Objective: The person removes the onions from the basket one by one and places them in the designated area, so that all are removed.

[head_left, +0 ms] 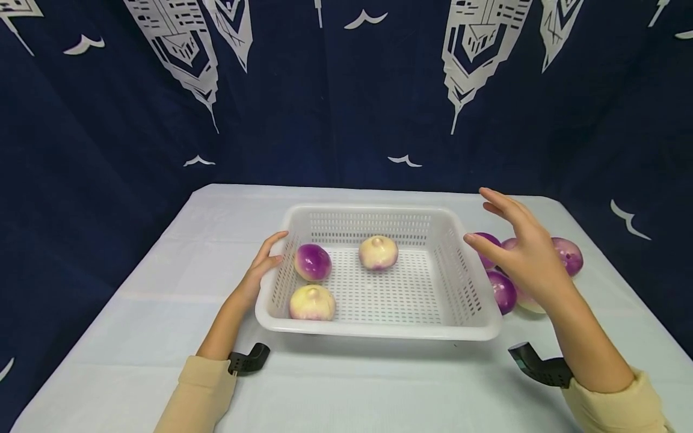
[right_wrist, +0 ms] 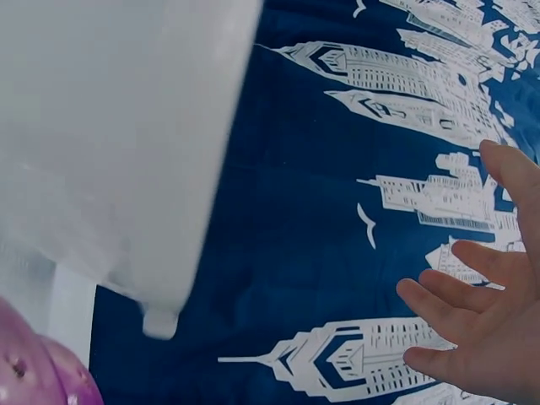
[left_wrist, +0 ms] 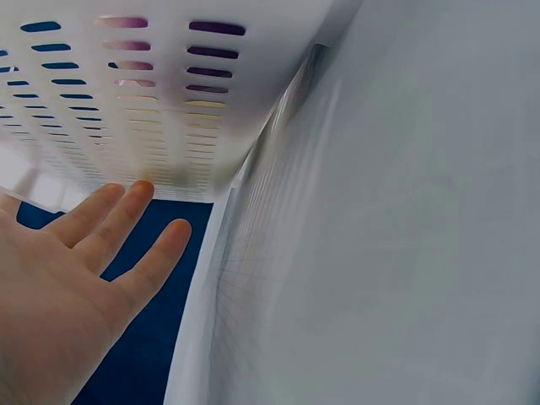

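Note:
A white perforated plastic basket (head_left: 379, 331) stands on the table, holding a purple onion (head_left: 313, 263) and two cream-coloured onions, one near the middle (head_left: 378, 252) and one at the front left (head_left: 312, 302). My left hand (head_left: 258, 273) is at the basket's left side, fingers extended along its rim; in the left wrist view the fingers (left_wrist: 139, 207) are spread beside the slotted wall. My right hand (head_left: 522, 243) hovers with fingers apart to the right of the basket, above several onions. It holds nothing, and partly hides those onions.
Several purple and pale onions (head_left: 502, 292) lie grouped against the basket's right side, one (head_left: 567, 256) farther right. A white cloth covers the table (head_left: 135, 337). Behind it hangs a dark blue curtain (head_left: 335, 90) with white printed shapes. Each wrist wears a black camera mount.

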The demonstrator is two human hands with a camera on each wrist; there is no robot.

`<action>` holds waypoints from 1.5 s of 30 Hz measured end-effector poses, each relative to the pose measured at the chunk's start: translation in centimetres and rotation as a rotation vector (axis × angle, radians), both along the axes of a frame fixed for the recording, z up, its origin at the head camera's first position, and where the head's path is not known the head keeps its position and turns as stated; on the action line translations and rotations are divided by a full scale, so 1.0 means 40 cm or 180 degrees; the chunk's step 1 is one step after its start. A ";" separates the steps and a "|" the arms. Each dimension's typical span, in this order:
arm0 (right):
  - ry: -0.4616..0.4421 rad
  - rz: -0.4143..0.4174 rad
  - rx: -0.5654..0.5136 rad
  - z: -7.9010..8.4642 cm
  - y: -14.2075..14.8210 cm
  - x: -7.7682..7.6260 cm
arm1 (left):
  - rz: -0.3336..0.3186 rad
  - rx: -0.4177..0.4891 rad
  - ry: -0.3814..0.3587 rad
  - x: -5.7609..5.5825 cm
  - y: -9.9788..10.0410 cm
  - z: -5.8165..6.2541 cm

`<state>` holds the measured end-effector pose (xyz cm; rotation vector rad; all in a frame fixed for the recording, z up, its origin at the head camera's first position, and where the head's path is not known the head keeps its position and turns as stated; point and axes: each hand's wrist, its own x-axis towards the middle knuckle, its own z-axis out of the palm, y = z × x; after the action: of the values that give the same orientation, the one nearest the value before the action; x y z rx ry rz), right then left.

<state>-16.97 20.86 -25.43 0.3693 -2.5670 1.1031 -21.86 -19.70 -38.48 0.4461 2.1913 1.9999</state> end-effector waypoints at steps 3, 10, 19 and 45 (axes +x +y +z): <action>-0.0059 0.0007 0.0022 0.011 -0.015 -0.008 | -0.0005 0.0000 0.0005 -0.001 0.000 0.000; -0.0213 0.0068 0.0111 0.033 -0.043 -0.024 | -0.0026 0.0015 0.0009 -0.001 -0.002 0.000; -0.0153 0.0072 0.0171 0.050 -0.038 -0.032 | -0.0033 0.0026 0.0021 0.000 -0.002 0.003; -0.0410 0.0501 0.0560 0.058 -0.141 -0.160 | -0.0042 0.0065 0.0022 0.001 -0.002 0.007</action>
<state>-23.37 15.21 -23.11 0.5692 -2.7994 0.9835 -21.84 -19.79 -38.21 0.4696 2.1681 2.0186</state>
